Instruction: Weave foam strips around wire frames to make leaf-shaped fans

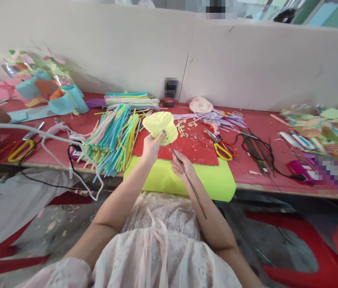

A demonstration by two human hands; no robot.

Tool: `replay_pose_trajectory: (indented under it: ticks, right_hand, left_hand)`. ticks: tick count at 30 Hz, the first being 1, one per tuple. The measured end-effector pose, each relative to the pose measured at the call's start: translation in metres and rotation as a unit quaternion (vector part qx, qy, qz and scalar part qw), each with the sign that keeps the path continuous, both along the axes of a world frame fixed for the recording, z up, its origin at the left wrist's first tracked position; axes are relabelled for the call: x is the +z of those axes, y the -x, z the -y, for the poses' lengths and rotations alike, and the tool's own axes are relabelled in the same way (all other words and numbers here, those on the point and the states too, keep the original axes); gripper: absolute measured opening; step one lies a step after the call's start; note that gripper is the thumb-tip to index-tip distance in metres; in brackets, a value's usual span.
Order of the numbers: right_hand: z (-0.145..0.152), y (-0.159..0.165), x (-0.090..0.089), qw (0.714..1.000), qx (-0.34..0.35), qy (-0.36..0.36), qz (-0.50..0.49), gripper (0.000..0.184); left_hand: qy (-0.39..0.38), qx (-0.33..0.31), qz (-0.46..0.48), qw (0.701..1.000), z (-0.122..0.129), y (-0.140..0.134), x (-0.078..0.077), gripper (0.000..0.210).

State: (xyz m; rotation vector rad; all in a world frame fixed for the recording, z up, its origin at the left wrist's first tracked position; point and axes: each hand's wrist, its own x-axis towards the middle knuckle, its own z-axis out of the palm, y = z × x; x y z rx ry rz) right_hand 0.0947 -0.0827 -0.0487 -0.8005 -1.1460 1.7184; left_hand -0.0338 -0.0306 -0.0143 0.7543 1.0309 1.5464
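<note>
Head view — thin green wire (187,176) in right hand (181,164), long axis slanting up-left.

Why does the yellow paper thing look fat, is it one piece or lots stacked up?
Stacked. The yellow foam shape in the left hand shows several thin layered edges; the right hand holds a thin green wire against it.

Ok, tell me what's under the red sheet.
A yellow-green sheet sticks out beneath the red sheet at the table's front edge. How far back it runs is covered.
</note>
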Motion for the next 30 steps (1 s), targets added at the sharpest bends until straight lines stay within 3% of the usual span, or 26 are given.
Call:
replay_pose_trajectory:
  ticks: [3,5,7,9,12,14,16,20,22,25,30]
  right_hand:
    - [0.005,-0.006,0.004,1.000,-0.012,-0.002,0.020,0.032]
    - [0.011,-0.007,0.007,0.995,-0.062,-0.041,0.059,0.033]
    - [0.018,-0.005,0.009,0.972,-0.142,-0.116,0.148,0.034]
    - [0.025,-0.002,0.008,0.910,-0.222,-0.210,0.281,0.036]
    - [0.031,0.004,0.001,0.787,-0.287,-0.312,0.448,0.033]
    - [0.032,0.006,-0.003,0.744,-0.310,-0.333,0.489,0.031]
    - [0.030,0.006,-0.004,0.754,-0.314,-0.328,0.475,0.032]
    - [0.020,-0.001,0.005,0.870,-0.237,-0.272,0.337,0.035]
    - [0.016,-0.004,0.010,0.904,-0.203,-0.245,0.285,0.036]
    - [0.015,-0.004,0.013,0.908,-0.202,-0.243,0.276,0.036]
    - [0.025,0.007,0.011,0.857,-0.275,-0.276,0.338,0.035]
  left_hand:
    - [-0.010,0.004,-0.004,1.000,0.007,-0.005,0.005,0.046]
    - [-0.011,0.001,-0.011,1.000,0.010,-0.007,0.007,0.046]
    - [-0.019,0.007,-0.031,0.999,0.012,-0.007,0.007,0.045]
    - [-0.034,0.022,-0.069,0.997,0.014,-0.005,0.006,0.043]
    - [-0.057,0.042,-0.128,0.989,0.016,-0.004,0.004,0.039]
    - [-0.053,0.045,-0.142,0.987,0.016,-0.004,0.004,0.039]
    - [-0.025,0.028,-0.116,0.992,0.015,-0.004,0.006,0.040]
    - [0.012,-0.027,-0.023,0.999,0.011,-0.001,0.013,0.046]
    - [0.003,-0.040,-0.001,0.999,0.009,0.001,0.015,0.046]
    - [-0.021,-0.020,0.007,1.000,0.004,0.001,0.013,0.046]
    - [-0.056,0.048,-0.003,0.997,0.002,-0.006,0.006,0.044]
